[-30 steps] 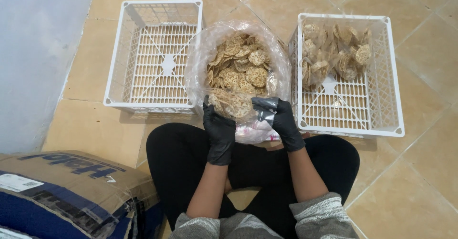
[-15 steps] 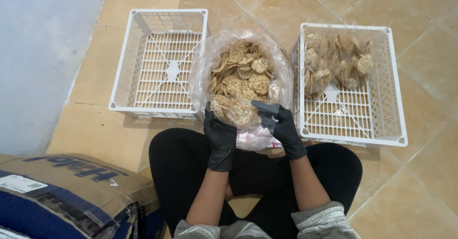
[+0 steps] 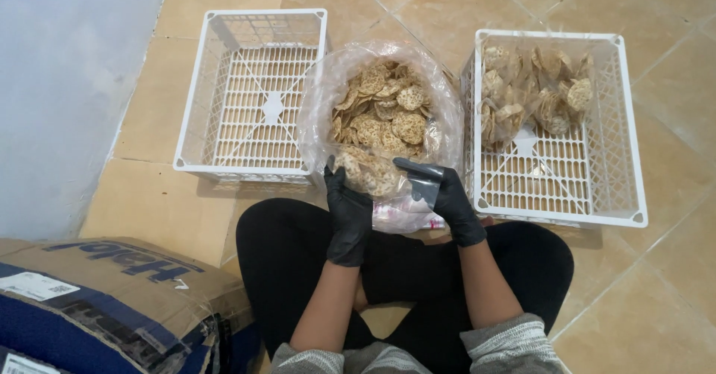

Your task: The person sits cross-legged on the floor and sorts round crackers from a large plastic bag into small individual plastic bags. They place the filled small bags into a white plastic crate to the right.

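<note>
Black-gloved left hand and right hand both pinch a small clear plastic bag of round brown crackers before the large open clear cracker sack

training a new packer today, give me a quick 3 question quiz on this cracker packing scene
1. True or false: the white crate on the person's left holds packed bags.
2. What does the left hand hold together with the right hand?
A. a cardboard box
B. a small clear bag of round crackers
C. a crate
3. Where do the filled small bags lie?

Key
1. False: that crate shows only its bare grid floor.
2. B: both black-gloved hands grip the small bag in front of the big open bag of crackers.
3. At the far end of the white crate on the right.
</note>
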